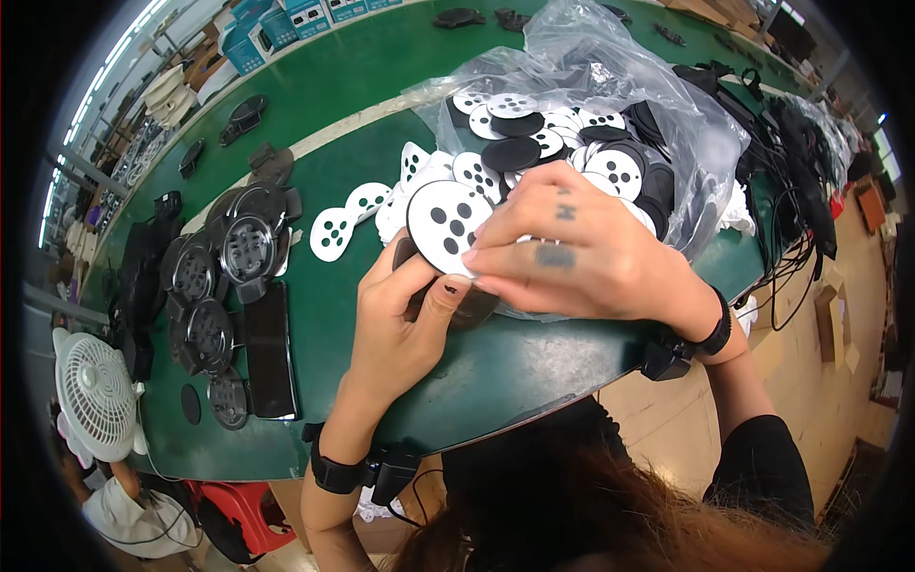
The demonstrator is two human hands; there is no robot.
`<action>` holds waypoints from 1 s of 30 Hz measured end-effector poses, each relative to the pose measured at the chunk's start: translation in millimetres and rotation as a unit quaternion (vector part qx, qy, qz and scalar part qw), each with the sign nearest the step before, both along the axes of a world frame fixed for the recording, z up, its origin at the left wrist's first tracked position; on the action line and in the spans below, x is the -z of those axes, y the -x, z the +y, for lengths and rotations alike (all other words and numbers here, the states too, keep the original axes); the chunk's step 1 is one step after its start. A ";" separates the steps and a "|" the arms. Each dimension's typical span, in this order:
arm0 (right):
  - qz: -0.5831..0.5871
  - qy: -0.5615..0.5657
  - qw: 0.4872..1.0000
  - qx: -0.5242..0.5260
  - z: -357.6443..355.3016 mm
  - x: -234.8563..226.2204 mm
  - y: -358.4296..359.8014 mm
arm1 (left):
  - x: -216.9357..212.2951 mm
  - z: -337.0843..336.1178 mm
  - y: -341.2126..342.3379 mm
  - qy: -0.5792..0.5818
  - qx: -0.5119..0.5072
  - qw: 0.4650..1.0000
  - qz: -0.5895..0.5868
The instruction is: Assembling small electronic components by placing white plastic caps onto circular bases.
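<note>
In front of me, over the near part of the green table, both hands meet at a round pad (443, 227) with a white face and several black dots. My right hand (581, 248) pinches its right edge between thumb and fingers. Under the pad, my left hand (405, 310) is closed round a dark round part (474, 310), mostly hidden by the pad and fingers. The left thumb lies at the pad's lower edge. Just behind the hands, a heap of similar white-faced and black pads (615, 172) spills from a clear plastic bag (610, 57).
Black round plastic housings (250, 246) are stacked at the left, beside a dark flat phone-like slab (271, 353). Loose white dotted pieces (332, 234) lie near the heap. A white fan (95, 396) stands far left; black cables (786, 205) bunch at the right.
</note>
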State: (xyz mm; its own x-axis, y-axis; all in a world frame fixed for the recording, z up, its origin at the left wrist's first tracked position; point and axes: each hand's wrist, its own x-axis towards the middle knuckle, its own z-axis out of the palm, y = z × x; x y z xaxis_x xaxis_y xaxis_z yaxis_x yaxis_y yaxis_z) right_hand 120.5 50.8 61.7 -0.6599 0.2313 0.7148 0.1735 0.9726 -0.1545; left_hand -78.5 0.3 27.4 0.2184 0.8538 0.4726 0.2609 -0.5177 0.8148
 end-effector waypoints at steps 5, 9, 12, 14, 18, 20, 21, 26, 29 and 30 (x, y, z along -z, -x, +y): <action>0.025 -0.046 0.998 0.018 -6.3 8.6 6.0 | 2.9 2.5 -2.5 -0.024 -0.019 0.999 0.011; 0.057 -0.071 0.995 0.037 -4.7 9.6 9.7 | 0.7 2.2 -4.8 -0.019 -0.010 1.000 0.009; 0.023 0.006 0.999 0.031 -3.6 3.1 3.0 | -5.0 -2.7 -4.2 0.046 0.001 0.999 -0.009; 0.044 0.050 0.997 0.050 0.5 -2.4 -2.1 | -8.8 -5.1 -2.6 0.085 0.015 0.996 -0.015; 0.101 0.107 0.982 0.119 17.3 -12.6 -15.1 | -12.8 -2.9 3.0 0.100 0.082 0.992 -0.011; 0.150 0.194 0.958 0.151 23.9 -15.7 -21.4 | -13.3 -5.3 4.8 0.158 0.112 0.980 -0.045; 0.175 0.201 0.949 0.169 28.3 -16.5 -22.9 | -13.3 -5.8 5.7 0.160 0.122 0.979 -0.043; 0.213 0.288 0.920 0.159 38.5 -12.0 -21.4 | -5.1 -7.1 5.6 0.160 0.163 0.972 -0.052; 0.117 0.358 0.924 0.064 36.3 -3.6 -13.7 | 5.2 -6.7 5.0 0.171 0.183 0.961 -0.117; 0.105 0.375 0.921 0.033 34.5 -0.6 -10.7 | 8.5 -6.7 5.1 0.185 0.188 0.955 -0.138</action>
State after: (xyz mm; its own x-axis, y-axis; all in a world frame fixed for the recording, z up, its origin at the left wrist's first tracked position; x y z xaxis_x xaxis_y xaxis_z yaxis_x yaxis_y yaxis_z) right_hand 131.2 85.3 62.4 -0.4927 0.7458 0.4483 0.1183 0.5678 -0.8146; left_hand -83.6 -6.4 19.0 0.4524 0.8594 0.2381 -0.1372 -0.1968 0.9708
